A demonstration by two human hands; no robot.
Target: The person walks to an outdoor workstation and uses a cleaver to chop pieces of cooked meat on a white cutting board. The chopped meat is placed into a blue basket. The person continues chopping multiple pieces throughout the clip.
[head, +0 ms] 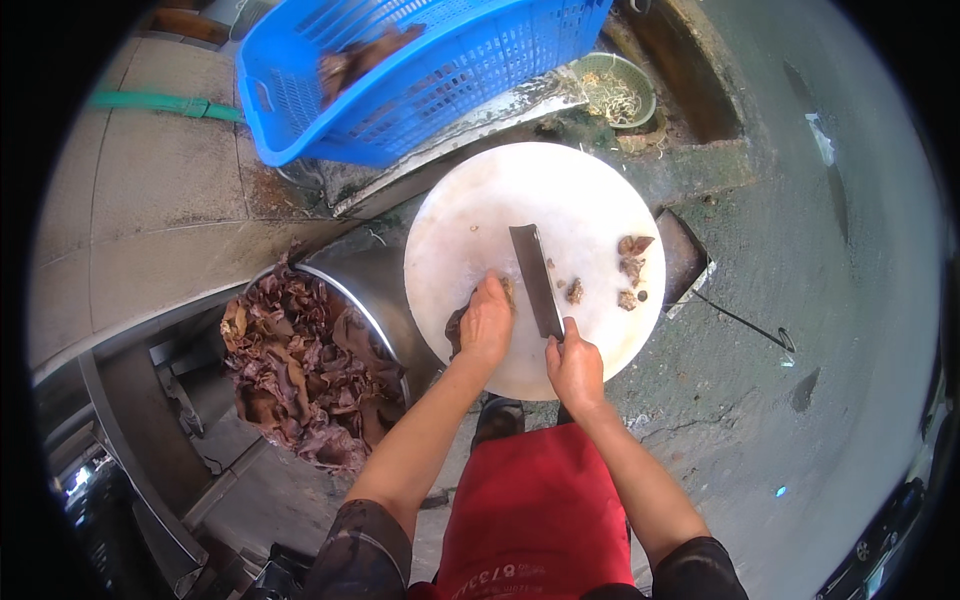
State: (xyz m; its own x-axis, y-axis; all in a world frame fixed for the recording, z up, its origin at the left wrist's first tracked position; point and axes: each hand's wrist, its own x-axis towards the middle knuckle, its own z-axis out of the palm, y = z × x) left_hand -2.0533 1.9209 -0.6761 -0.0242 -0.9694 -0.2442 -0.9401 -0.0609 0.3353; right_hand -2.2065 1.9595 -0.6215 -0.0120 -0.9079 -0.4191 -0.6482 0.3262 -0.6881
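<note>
My left hand (489, 319) presses a dark brown piece of wood ear fungus (454, 328) onto a round white chopping board (540, 180); the hand covers most of the piece. In my right hand (577, 369) is the handle of a cleaver (535, 279). Its blade points away from me, a little right of the left hand and apart from it. Small brown scraps (631, 268) lie near the board's right edge, and another scrap (574, 291) is right of the blade. To the left, a round metal tub (365, 306) is heaped with wood ear fungus (300, 375).
Beyond the board, a blue plastic basket (480, 86) holds more brown pieces (367, 56). A green colander (643, 90) with pale sprout-like strands stands by a drain channel (686, 75). A flat metal pan (681, 255) with a wire handle touches the board's right side. A green hose (165, 103) crosses the tiled ledge (172, 165).
</note>
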